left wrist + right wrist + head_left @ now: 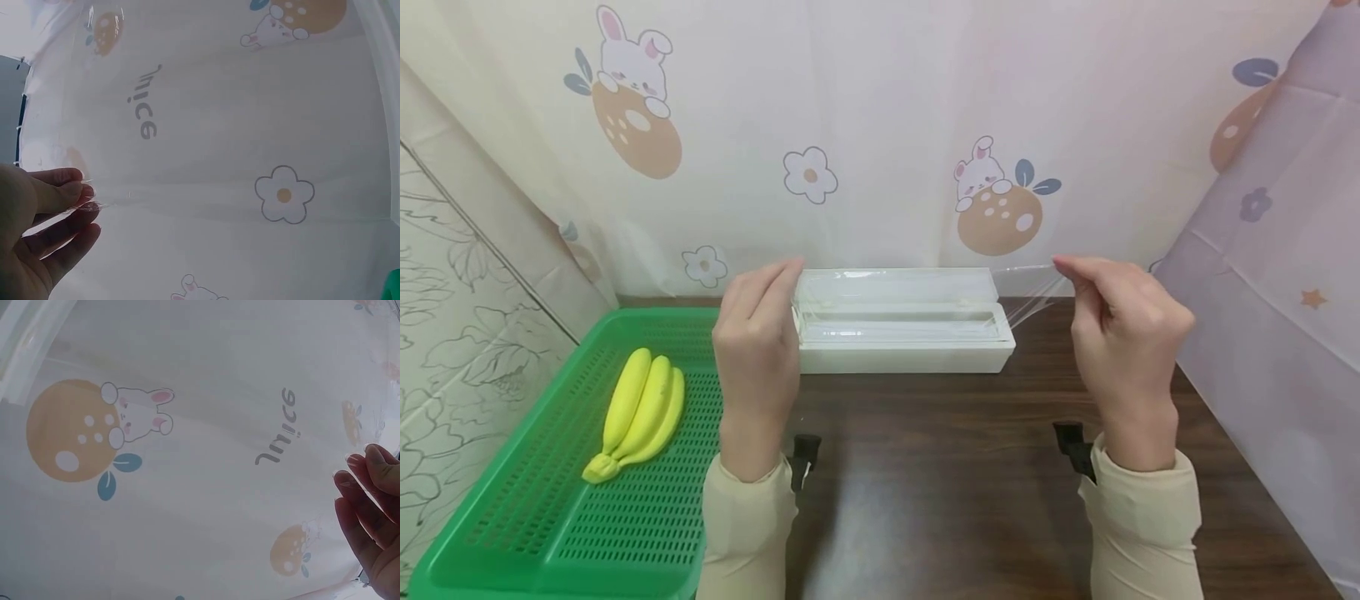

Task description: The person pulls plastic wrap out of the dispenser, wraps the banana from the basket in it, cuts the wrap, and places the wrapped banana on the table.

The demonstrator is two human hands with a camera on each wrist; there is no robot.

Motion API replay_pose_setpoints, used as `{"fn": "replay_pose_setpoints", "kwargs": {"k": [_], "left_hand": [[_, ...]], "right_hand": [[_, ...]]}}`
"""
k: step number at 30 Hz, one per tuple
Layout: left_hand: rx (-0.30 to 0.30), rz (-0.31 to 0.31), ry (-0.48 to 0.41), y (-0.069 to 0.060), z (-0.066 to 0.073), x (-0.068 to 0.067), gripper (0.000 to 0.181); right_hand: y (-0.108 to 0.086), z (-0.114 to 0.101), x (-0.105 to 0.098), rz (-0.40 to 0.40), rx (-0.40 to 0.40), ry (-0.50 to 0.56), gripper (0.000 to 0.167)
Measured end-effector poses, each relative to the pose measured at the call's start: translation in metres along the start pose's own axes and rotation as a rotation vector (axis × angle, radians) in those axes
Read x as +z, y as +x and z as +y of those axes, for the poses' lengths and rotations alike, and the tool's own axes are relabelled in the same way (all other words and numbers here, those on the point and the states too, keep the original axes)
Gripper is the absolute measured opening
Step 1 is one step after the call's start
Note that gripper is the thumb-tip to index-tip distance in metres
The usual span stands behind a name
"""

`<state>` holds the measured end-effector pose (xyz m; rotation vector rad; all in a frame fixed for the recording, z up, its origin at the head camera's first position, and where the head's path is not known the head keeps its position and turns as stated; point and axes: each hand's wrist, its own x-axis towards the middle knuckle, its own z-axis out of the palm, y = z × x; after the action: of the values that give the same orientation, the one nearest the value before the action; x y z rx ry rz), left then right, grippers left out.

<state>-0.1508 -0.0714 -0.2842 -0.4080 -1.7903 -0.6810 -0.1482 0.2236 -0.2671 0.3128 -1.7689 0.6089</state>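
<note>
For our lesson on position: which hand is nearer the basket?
The left hand: it pinches film by the basket, whereas the right hand, also pinching film, is past the right end of the box.

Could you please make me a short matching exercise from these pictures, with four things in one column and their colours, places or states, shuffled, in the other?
Things:
1. bananas
2. basket
3. film
4. box

Descriptions:
A. clear, pinched by the left hand and the right hand
B. white, standing open on the dark table
C. yellow, lying in a bunch
D. green, with many small holes

Right pairs: 1-C, 2-D, 3-A, 4-B
</note>
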Motion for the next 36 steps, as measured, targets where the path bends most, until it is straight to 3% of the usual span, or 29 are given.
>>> {"fn": "replay_pose_setpoints", "kwargs": {"k": [8,17,36], "left_hand": [[-0.003,0.033,-0.017,0.007,0.002,-0.003,0.027],[-0.002,0.016,-0.024,0.015,0.002,-0.005,0.029],[-0.003,0.042,-0.027,0.029,0.005,-0.007,0.030]], "right_hand": [[0.008,-0.004,-0.001,0.016,-0.013,-0.008,0.017],[0.017,-0.007,-0.002,0.010,-0.014,-0.014,0.017],[0.038,-0.009,-0.007,-0.019,-0.039,-0.042,0.019]]}}
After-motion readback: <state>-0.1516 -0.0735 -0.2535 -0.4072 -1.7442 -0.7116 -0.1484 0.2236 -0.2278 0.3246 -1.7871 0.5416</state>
